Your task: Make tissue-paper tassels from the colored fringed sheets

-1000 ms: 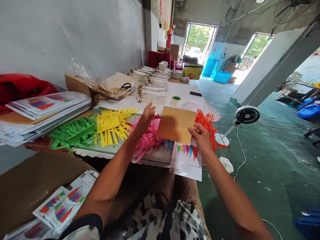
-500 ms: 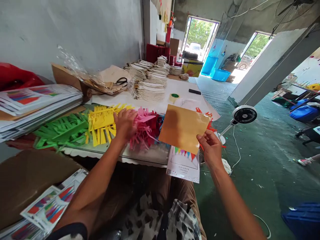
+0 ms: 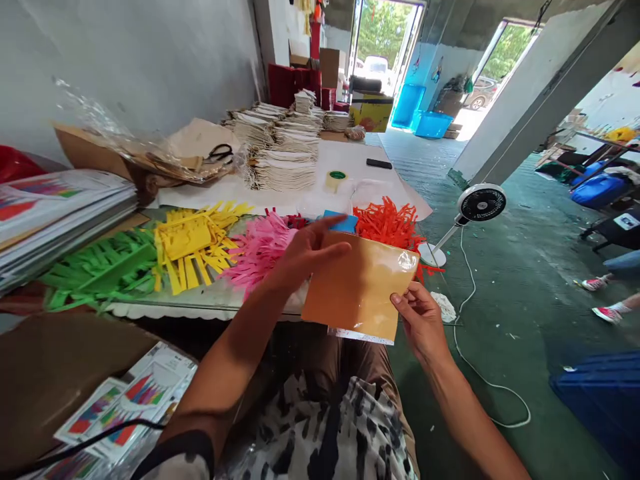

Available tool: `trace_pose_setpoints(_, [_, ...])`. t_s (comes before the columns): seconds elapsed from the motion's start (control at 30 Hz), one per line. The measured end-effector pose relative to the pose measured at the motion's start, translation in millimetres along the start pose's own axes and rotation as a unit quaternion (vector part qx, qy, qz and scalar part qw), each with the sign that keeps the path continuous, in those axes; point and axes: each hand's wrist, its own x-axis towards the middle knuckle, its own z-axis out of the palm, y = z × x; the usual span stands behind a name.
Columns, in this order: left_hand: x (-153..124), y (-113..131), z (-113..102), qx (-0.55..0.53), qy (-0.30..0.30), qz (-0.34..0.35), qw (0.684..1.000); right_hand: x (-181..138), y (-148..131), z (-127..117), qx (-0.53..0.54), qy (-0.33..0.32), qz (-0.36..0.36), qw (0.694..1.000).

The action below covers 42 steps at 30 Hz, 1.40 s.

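My right hand pinches the right edge of a flat brown card whose surface shines like clear plastic. My left hand has its thumb and fingers apart over the card's upper left corner; whether it touches the card I cannot tell. Beneath the card, a strip of a white printed sheet shows. Behind it lie red tissue fringe and a blue piece, partly covered. To the left are pink fringe, yellow fringe and green fringe.
Stacks of pale bundles, scissors, a tape roll and a black bar lie farther back. Printed packs are piled at left, more packs lower down. A white fan stands right of the table.
My left hand has moved right, from the yellow and pink fringe to the brown card. The card is lower and covers most of the printed sheet. The view has shifted somewhat.
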Motion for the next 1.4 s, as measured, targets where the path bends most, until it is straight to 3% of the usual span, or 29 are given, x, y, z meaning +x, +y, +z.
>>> trace_pose_setpoints(0.07, [-0.1, -11.4, 12.3, -0.032, -0.025, -0.057, 0.998, -4.3, -0.3, -11.3, -0.025, -0.004, 0.005, 1.0])
trace_pose_setpoints(0.17, [-3.4, -20.0, 25.6, -0.026, 0.019, -0.048, 0.998, -10.4, -12.9, -27.4, -0.143, 0.067, -0.063, 0.985])
trace_pose_setpoints(0.27, [-8.1, -18.8, 34.7, -0.023, 0.01, -0.033, 0.999, -15.1, -37.1, -31.2, -0.33, 0.149, -0.213, 0.907])
trace_pose_setpoints(0.33, [-10.9, -17.0, 41.3, -0.046, -0.022, -0.039, 0.998, -15.8, -52.2, -26.1, -0.416, 0.116, -0.283, 0.856])
trace_pose_setpoints(0.37, [-12.1, -16.6, 45.1, -0.059, -0.038, -0.045, 0.997, -15.3, -57.7, -22.6, -0.435, 0.084, -0.299, 0.845])
trace_pose_setpoints(0.47, [-15.6, -17.8, 57.2, -0.093, -0.06, -0.081, 0.991, -13.1, -65.0, -14.9, -0.434, 0.031, -0.301, 0.849])
trace_pose_setpoints(0.53, [-18.0, -19.5, 64.5, -0.116, -0.065, -0.131, 0.982, -13.1, -64.9, -14.2, -0.436, 0.048, -0.297, 0.848])
trace_pose_setpoints(0.6, [-20.2, -21.0, 70.2, -0.142, -0.079, -0.191, 0.968, -14.7, -64.2, -16.1, -0.466, 0.076, -0.303, 0.828])
trace_pose_setpoints(0.67, [-21.6, -22.0, 74.4, -0.174, -0.098, -0.231, 0.952, -16.7, -64.3, -19.1, -0.487, 0.065, -0.299, 0.818])
trace_pose_setpoints(0.77, [-22.4, -23.1, 78.6, -0.224, -0.126, -0.251, 0.933, -18.2, -64.1, -23.7, -0.461, 0.019, -0.266, 0.846])
trace_pose_setpoints(0.83, [-22.4, -24.1, 80.4, -0.241, -0.143, -0.27, 0.921, -18.0, -62.6, -25.8, -0.455, 0.018, -0.269, 0.849])
trace_pose_setpoints(1.1, [-22.5, -34.8, 86.3, -0.283, -0.103, -0.314, 0.9, -19.8, -49.6, -25.9, -0.556, 0.083, -0.391, 0.729])
trace_pose_setpoints(1.2, [-22.4, -35.1, 87.1, -0.296, -0.103, -0.317, 0.895, -22.2, -45.5, -26.6, -0.572, 0.084, -0.422, 0.698])
trace_pose_setpoints(1.27, [-22.7, -33.2, 86.9, -0.296, -0.11, -0.315, 0.895, -23.2, -44.6, -27.4, -0.561, 0.085, -0.432, 0.702])
trace_pose_setpoints(1.4, [-24.2, -30.7, 86.6, -0.272, -0.118, -0.31, 0.903, -22.1, -46.9, -28.9, -0.488, 0.099, -0.374, 0.782])
